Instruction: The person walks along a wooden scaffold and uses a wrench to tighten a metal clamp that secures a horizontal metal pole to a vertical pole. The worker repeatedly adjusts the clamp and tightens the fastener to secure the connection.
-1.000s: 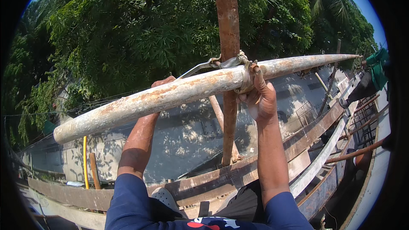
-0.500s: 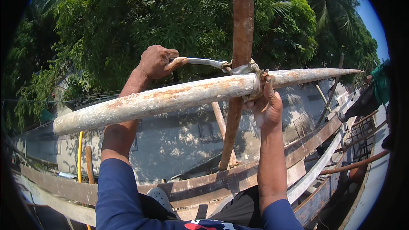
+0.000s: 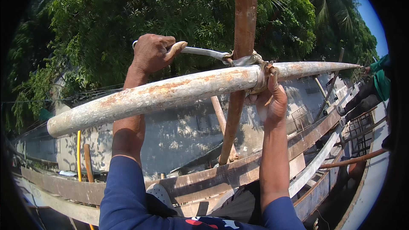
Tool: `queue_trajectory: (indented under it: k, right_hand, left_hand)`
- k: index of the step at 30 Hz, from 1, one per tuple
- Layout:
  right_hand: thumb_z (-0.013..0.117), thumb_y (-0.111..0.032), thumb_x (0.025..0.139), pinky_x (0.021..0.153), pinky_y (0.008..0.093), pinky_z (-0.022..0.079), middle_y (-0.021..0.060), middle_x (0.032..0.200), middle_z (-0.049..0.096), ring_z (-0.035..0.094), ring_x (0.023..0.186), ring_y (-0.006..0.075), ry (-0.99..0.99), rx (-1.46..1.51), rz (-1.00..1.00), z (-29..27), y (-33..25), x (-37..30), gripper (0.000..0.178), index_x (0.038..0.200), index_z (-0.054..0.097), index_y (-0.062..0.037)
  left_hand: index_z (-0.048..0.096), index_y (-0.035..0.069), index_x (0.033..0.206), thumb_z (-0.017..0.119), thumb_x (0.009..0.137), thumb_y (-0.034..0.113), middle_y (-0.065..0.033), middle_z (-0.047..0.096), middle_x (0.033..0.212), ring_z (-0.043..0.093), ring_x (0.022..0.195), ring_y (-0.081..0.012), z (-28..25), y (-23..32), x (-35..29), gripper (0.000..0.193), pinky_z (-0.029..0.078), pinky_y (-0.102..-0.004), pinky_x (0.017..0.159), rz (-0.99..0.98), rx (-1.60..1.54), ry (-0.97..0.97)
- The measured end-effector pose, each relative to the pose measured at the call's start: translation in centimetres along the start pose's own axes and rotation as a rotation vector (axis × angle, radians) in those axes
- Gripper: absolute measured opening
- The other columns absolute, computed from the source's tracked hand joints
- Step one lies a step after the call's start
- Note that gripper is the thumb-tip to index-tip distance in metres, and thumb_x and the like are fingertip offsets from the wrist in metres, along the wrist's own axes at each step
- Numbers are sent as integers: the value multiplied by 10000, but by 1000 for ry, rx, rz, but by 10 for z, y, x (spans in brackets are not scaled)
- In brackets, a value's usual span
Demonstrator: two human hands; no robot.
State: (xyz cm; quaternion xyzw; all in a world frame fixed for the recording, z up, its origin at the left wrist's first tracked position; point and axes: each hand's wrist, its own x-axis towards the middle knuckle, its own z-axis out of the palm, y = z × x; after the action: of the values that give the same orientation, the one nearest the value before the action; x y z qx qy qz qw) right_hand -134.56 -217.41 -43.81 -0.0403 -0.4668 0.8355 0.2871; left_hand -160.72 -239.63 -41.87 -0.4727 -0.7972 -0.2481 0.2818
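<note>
A long, whitish, rust-stained pipe (image 3: 170,88) crosses in front of me, its near end at the left. It meets an upright rusty pipe (image 3: 245,17) at a metal scaffold clamp (image 3: 259,79). My left hand (image 3: 154,53), beyond the long pipe, is closed round the handle of a silver wrench (image 3: 204,52). The wrench's head sits at a bolt on the clamp's left side. Below the joint, my right hand (image 3: 272,102) grips the clamp's near side, its thumb raised against a bolt end. The pipe partly covers my left forearm.
Wooden planks (image 3: 191,187) run under and before my feet. A sloping brace (image 3: 219,113) stands behind the upright. At the right, a person in a green sleeve (image 3: 379,79) is near the pipe's far end. A yellow pole (image 3: 79,155) rises at left; trees stand beyond.
My left hand and the wrench handle have risen and shifted slightly left. My right hand stays at the clamp. The person at the right shows more of the green sleeve near the pipe's end.
</note>
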Motion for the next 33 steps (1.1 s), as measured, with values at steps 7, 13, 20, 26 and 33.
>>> queue_trajectory:
  k: [7,13,20,26,33]
  right_hand:
    - [744,-370,959,557,273,514,53,865,698,630,664,115,3,-5,-12,1,-1,-2,387,1093,664,-16]
    - [780,-404,930,547,247,499,42,838,684,634,655,111,-19,17,3,1,-2,-3,413,1051,678,-23]
    - [718,-424,964,594,295,550,30,1029,704,683,820,124,9,-78,38,-4,3,1,497,1272,597,-53]
    - [750,-395,947,569,270,561,49,935,708,685,759,125,-68,-38,25,-13,2,3,410,1132,655,-41]
    - [822,-450,882,497,192,485,35,794,684,601,580,62,33,-53,-18,-6,2,2,479,1016,694,-9]
  left_hand:
    - [597,138,638,878,775,508,0,534,515,463,478,-101,39,11,-48,485,385,-309,466,-219,-141,132]
    - [684,57,919,699,983,373,-58,651,728,579,641,-209,170,60,-129,324,481,-351,626,-132,120,434]
    - [667,7,1083,521,1071,479,-194,668,823,647,744,-308,238,149,-114,494,496,-406,688,-673,-813,315]
    - [551,27,827,487,1089,500,17,453,699,388,656,-122,244,58,-135,545,367,-306,595,-446,-681,301]
    - [669,23,1181,526,1057,273,-201,683,1107,639,1043,-311,203,-61,-145,313,479,-447,942,-85,-57,-66]
